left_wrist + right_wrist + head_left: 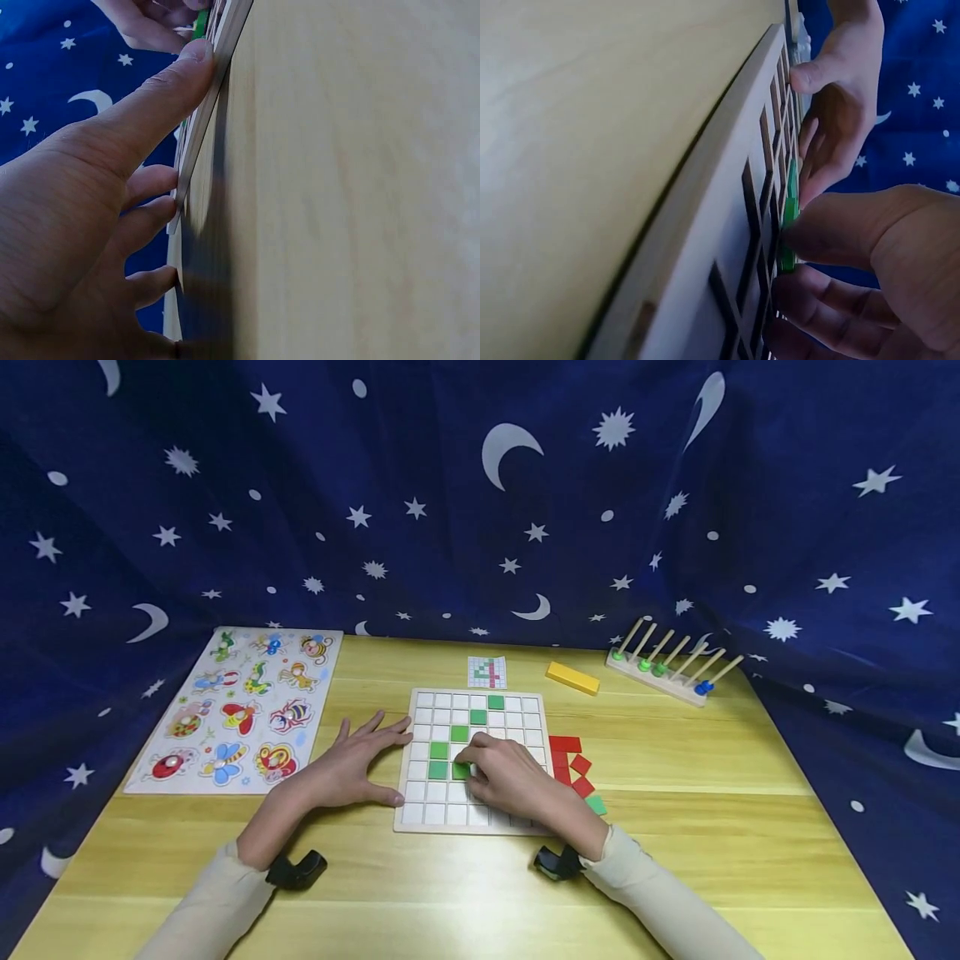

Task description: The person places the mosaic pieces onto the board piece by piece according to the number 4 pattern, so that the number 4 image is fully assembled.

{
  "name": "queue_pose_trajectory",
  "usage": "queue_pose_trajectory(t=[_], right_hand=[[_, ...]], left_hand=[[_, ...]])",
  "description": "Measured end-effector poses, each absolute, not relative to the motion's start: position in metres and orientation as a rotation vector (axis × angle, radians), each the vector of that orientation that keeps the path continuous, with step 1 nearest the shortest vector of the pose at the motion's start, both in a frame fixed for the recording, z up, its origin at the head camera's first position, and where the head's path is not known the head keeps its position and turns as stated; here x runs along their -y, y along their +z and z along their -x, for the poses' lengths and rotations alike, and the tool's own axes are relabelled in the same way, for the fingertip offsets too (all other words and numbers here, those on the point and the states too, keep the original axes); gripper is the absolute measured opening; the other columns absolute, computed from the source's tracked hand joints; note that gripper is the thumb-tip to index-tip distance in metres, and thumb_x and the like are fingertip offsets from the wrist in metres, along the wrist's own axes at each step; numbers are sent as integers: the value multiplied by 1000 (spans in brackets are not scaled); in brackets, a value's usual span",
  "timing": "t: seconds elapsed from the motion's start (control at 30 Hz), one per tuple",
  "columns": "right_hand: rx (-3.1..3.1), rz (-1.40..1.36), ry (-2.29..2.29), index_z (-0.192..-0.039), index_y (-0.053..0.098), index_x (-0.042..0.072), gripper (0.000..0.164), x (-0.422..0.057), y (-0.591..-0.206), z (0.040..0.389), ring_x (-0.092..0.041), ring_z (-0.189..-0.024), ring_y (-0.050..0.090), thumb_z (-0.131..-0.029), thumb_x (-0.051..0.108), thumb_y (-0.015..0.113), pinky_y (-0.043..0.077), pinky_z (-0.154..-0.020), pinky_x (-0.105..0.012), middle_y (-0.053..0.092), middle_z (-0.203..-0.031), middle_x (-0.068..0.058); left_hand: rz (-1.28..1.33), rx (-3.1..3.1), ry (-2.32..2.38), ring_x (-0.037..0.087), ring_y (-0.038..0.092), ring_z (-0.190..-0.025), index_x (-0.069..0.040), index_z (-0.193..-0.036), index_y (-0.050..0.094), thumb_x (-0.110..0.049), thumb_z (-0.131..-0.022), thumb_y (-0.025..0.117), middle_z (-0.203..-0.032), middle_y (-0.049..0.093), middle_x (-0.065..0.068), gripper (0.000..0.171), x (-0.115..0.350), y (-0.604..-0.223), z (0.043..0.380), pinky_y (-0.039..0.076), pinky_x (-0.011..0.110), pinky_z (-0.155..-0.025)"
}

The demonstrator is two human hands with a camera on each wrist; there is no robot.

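Note:
A wooden grid board (405, 823) with white squares lies on the table, several green tiles (459, 733) set in its cells in a stepped line. My right hand (510, 774) is over the middle of the board, thumb and fingertips pinching a green square tile (788, 259) at a cell beside the other green ones. Spread along the board's left edge, my left hand (352, 766) touches the rim with thumb and fingertips. In the left wrist view, the left thumb (161, 94) lies against the board's edge.
Red tiles (566, 744) and a loose green tile (596, 805) lie right of the board. Behind it are a pattern card (487, 672) and a yellow bar (572, 677). A peg rack (660, 682) stands back right; an insect puzzle (202, 714) lies left. A starry curtain (450, 460) hangs behind.

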State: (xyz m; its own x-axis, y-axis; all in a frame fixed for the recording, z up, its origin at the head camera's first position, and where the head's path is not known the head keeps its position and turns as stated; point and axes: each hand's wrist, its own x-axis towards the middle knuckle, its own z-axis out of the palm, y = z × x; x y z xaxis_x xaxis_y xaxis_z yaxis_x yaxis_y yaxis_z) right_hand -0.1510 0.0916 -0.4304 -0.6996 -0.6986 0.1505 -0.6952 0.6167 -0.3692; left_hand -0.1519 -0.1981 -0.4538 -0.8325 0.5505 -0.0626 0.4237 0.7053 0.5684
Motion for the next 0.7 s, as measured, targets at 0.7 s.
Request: queue_pose_trajectory(t=[0.7], right_hand=[[-2861, 1219, -617, -106, 77, 12, 19, -95, -424, 141, -9, -69, 53, -87, 11, 74, 45, -59, -25, 63, -94, 1]], left_hand=[[-795, -2697, 821, 37, 8, -151, -18, -149, 48, -55, -73, 84, -164, 24, -1, 92, 198, -455, 151, -6, 73, -110]])
